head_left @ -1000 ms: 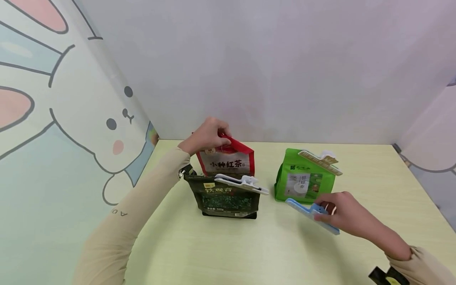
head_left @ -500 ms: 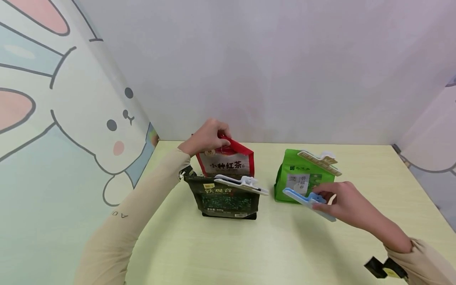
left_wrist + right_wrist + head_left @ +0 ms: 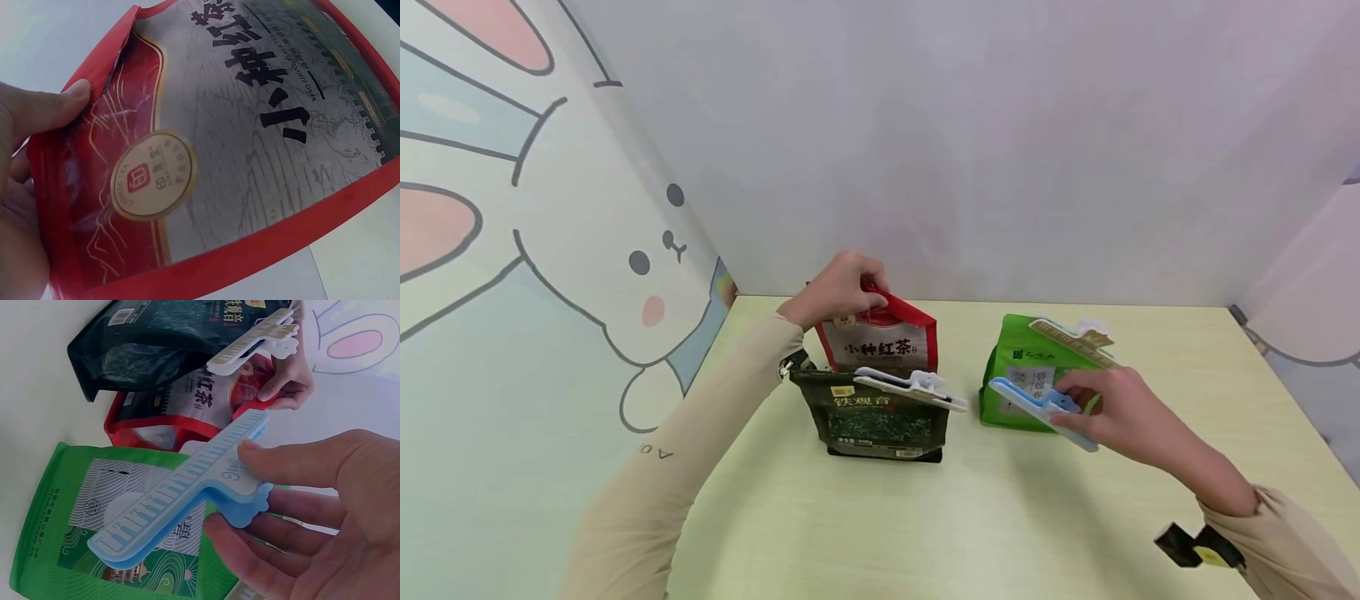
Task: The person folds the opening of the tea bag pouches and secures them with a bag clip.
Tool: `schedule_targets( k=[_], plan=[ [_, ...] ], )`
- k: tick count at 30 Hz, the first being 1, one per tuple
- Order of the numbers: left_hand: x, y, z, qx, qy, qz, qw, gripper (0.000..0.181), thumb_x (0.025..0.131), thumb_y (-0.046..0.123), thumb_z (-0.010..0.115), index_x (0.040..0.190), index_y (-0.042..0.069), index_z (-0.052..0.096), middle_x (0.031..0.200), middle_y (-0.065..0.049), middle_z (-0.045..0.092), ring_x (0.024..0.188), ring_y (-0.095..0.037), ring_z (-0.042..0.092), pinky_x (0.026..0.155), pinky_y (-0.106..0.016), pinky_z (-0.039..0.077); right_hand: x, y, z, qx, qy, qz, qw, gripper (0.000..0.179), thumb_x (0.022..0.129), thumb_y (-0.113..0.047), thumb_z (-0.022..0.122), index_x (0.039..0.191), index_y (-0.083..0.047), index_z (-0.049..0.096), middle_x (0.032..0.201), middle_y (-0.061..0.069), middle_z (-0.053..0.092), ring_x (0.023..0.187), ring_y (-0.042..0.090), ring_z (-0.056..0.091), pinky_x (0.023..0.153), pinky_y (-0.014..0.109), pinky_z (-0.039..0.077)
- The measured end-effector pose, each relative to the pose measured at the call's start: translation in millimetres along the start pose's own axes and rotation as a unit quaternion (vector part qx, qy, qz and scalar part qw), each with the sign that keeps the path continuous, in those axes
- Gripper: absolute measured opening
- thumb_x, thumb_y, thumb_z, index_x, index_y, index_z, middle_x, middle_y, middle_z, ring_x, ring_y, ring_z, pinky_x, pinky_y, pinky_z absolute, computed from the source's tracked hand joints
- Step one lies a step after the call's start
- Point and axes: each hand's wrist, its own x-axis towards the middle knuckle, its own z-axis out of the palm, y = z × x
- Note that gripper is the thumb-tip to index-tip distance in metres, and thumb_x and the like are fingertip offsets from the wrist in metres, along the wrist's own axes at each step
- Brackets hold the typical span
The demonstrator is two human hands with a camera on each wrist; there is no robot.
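My left hand (image 3: 842, 287) pinches the folded top of a red tea bag (image 3: 887, 343). In the left wrist view the thumb presses on that bag's red upper part (image 3: 125, 125). My right hand (image 3: 1123, 417) holds a blue bag clip (image 3: 1037, 408) by its grip tabs, thumb on one side and fingers on the other. The clip is in the air in front of a green tea bag (image 3: 1011, 367), with nothing seen between its long bars. A black tea bag (image 3: 880, 425) stands before the red one, a white clip (image 3: 910, 387) across its top.
On the green bag's folded top sits a white and gold clip (image 3: 1075, 337). All the bags stand on a pale yellow table (image 3: 970, 533). A grey-white wall (image 3: 1000, 167) rises behind, and a rabbit-printed wall (image 3: 587, 250) stands at the left.
My right hand has risen with the blue clip and shifted slightly left, so the clip now overlaps the green bag's front. My left hand stays on the red bag.
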Motion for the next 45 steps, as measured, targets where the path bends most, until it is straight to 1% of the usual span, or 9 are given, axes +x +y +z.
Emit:
schedule_targets(
  k=[6,13,19,26,29,31,36,39,45],
  plan=[
    [0.3,-1.0,0.1,-0.003,0.002,-0.001,1.0000,0.008,0.081,0.005,0.073,0.076,0.009,0.069,0.078,-0.002,0.067,0.068,-0.014,0.061,0.063,-0.028,0.052,10.9,-2.2,-2.9,0.004,0.011,-0.007,0.9999,0.026,0.075,-0.015,0.080,0.095,-0.003,0.070,0.077,-0.003,0.065,0.066,0.007,0.060,0.056,0.023,0.050],
    [1.6,-0.8,1.3,-0.003,0.004,-0.005,1.0000,0.006,0.081,0.005,0.072,0.077,0.008,0.070,0.078,-0.002,0.067,0.068,-0.014,0.060,0.062,-0.028,0.051,24.4,-7.2,-5.8,0.016,0.035,-0.019,0.9991,0.024,0.074,-0.012,0.081,0.093,-0.003,0.070,0.078,-0.001,0.065,0.068,0.010,0.062,0.058,0.023,0.052],
    [2.0,-1.2,2.2,-0.005,-0.001,-0.008,1.0000,0.005,0.083,0.004,0.070,0.079,0.007,0.070,0.080,-0.003,0.068,0.069,-0.015,0.061,0.060,-0.028,0.051,36.5,-13.9,-8.7,0.022,0.039,-0.008,0.9989,0.023,0.076,-0.014,0.080,0.093,-0.003,0.070,0.079,0.003,0.067,0.066,0.011,0.064,0.058,0.023,0.052],
    [1.5,-1.8,0.6,-0.016,-0.002,-0.003,0.9999,0.011,0.085,-0.001,0.064,0.082,0.006,0.072,0.084,-0.005,0.069,0.070,-0.015,0.062,0.059,-0.029,0.052,48.9,-24.9,-12.3,0.026,0.047,-0.005,0.9985,0.022,0.077,-0.016,0.079,0.094,-0.004,0.071,0.081,0.004,0.068,0.067,0.012,0.065,0.060,0.024,0.052],
    [1.6,-1.5,0.1,-0.018,-0.002,-0.002,0.9998,0.011,0.084,-0.001,0.064,0.082,0.006,0.072,0.084,-0.005,0.069,0.069,-0.015,0.061,0.058,-0.029,0.051,54.1,-28.9,-12.4,0.032,0.049,-0.003,0.9983,0.023,0.078,-0.016,0.079,0.095,-0.004,0.071,0.083,0.006,0.069,0.069,0.014,0.066,0.060,0.026,0.053],
    [1.6,-1.0,-0.4,-0.019,-0.002,0.000,0.9998,0.011,0.084,-0.001,0.064,0.082,0.005,0.072,0.083,-0.005,0.069,0.068,-0.015,0.061,0.057,-0.029,0.051,57.8,-30.5,-11.1,0.036,0.049,-0.002,0.9981,0.024,0.078,-0.016,0.078,0.097,-0.004,0.071,0.084,0.007,0.069,0.070,0.015,0.066,0.061,0.029,0.054],
    [1.0,0.5,-1.1,-0.013,0.001,-0.006,0.9999,0.011,0.084,-0.002,0.063,0.081,0.005,0.072,0.083,-0.005,0.068,0.069,-0.016,0.061,0.057,-0.029,0.052,67.7,-34.7,-7.7,0.035,0.055,-0.009,0.9978,0.026,0.079,-0.018,0.078,0.100,-0.003,0.071,0.087,0.007,0.070,0.073,0.017,0.067,0.066,0.036,0.055],
    [1.1,0.1,-1.0,-0.007,0.003,-0.009,0.9999,0.010,0.084,-0.001,0.064,0.081,0.005,0.072,0.083,-0.005,0.068,0.070,-0.016,0.061,0.057,-0.029,0.052,73.0,-38.7,-7.6,0.036,0.054,-0.007,0.9979,0.027,0.080,-0.019,0.077,0.100,-0.004,0.071,0.088,0.007,0.070,0.074,0.017,0.067,0.067,0.038,0.055],
    [2.3,-1.6,-0.3,0.000,0.005,-0.017,0.9998,0.010,0.084,0.000,0.065,0.082,0.006,0.072,0.084,-0.005,0.068,0.071,-0.016,0.061,0.058,-0.029,0.052,82.6,-43.3,-7.4,0.028,0.056,-0.002,0.9980,0.026,0.080,-0.020,0.077,0.099,-0.004,0.071,0.086,0.006,0.070,0.073,0.017,0.067,0.064,0.035,0.053]
  ],
)
